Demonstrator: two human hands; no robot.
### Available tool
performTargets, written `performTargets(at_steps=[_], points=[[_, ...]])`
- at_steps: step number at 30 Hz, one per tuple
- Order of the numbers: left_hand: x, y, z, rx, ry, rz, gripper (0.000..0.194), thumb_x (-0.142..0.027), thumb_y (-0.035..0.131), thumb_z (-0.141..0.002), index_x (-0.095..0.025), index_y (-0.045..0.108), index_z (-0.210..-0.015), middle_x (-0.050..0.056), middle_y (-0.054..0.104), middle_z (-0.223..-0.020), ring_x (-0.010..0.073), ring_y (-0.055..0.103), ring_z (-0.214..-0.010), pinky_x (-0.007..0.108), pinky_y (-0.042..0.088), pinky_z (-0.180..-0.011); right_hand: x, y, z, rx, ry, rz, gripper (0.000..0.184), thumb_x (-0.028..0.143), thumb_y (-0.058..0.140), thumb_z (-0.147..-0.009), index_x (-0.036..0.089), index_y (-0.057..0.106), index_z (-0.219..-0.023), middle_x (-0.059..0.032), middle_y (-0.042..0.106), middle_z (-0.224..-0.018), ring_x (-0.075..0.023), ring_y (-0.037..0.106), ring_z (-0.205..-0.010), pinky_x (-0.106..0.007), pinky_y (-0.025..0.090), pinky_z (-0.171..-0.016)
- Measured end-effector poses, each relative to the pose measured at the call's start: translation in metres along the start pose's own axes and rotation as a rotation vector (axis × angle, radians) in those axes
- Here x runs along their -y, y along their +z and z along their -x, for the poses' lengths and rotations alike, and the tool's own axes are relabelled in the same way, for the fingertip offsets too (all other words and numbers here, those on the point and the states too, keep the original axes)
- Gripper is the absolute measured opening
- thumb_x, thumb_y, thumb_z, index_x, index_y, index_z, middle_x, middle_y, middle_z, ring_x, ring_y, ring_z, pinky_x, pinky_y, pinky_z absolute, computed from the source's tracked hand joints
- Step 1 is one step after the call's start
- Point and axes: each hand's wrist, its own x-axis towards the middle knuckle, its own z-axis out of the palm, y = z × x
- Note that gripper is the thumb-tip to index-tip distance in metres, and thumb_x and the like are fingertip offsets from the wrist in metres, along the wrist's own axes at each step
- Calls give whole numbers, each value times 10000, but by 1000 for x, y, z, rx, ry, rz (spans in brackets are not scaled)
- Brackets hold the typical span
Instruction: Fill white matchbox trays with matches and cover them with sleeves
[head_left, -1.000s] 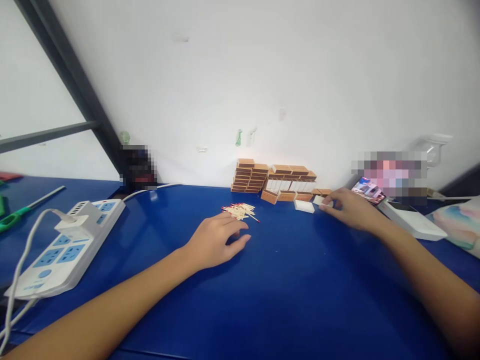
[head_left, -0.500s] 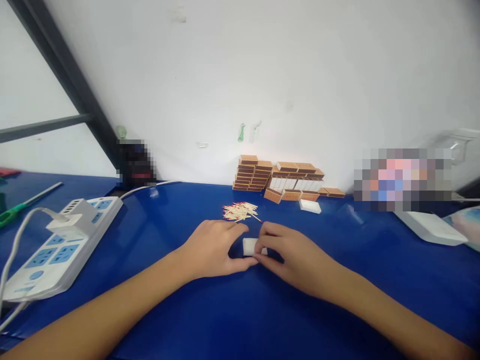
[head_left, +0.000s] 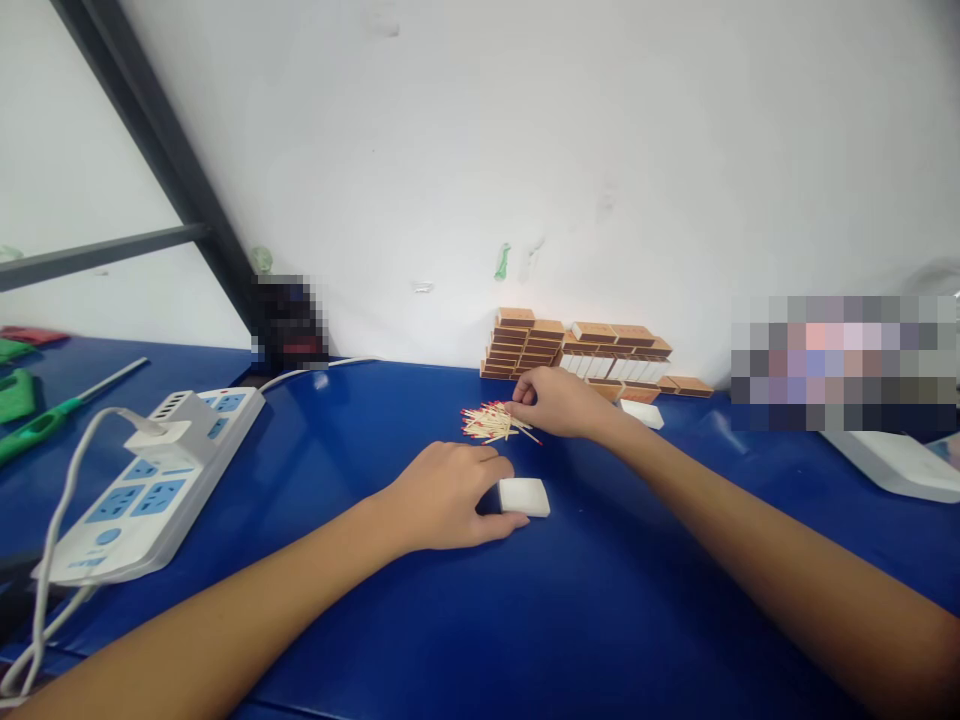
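A small white matchbox tray (head_left: 525,497) lies on the blue tabletop in front of me. My left hand (head_left: 459,500) steadies it from the left, thumb along the near edge and curled fingers at the far left corner. Beyond the tray is a loose pile of red-tipped matches (head_left: 487,424). Over the pile's right edge reaches my right hand (head_left: 555,400), its fingers curled and the thumb and index finger brought together at the matches. Whether a match is between those fingertips is too small to make out.
Stacked brown matchboxes (head_left: 525,345) stand against the wall, with another white tray (head_left: 642,414) before them. On the left lie a white power strip (head_left: 161,490) with cables and a green-handled tool (head_left: 45,425). A white device (head_left: 892,465) sits at the right.
My right hand has left the white tray and moved forward to the match pile. My left hand stays at the tray. The view has shifted slightly left.
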Motion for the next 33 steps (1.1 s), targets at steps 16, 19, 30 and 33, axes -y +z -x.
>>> performTargets(at_steps=[16,19,30,33], points=[[-1,-1,-2,10,-11,-30,347,-535,622,-954,-209,701,-1040,38,746,-981,240,716,-853,337,484,-691,12,-5,-4,64,-22,143,113,277,727,-853,174,761,-823,-91,775,-836,-228,695,-764,-300,428,-604],[0,-1,-2,3,-12,-31,354,-540,620,-956,-209,702,-1049,43,747,-984,236,715,-852,333,482,-690,13,-5,-7,62,-27,161,142,289,697,-902,169,759,-858,-110,781,-902,-236,701,-828,-296,430,-636],[0,-2,-1,3,-7,-35,348,-536,617,-960,-223,712,-1079,35,746,-994,232,711,-851,328,472,-677,-1,-19,15,188,-20,176,240,270,628,-945,175,720,-744,-71,746,-763,-195,657,-689,-286,393,-604],[0,-2,-1,0,-3,-40,350,-529,614,-962,-213,714,-1075,37,744,-984,230,707,-838,330,472,-672,-11,-19,29,189,-21,167,220,273,608,-961,186,713,-788,-66,751,-800,-197,658,-708,-288,399,-613]])
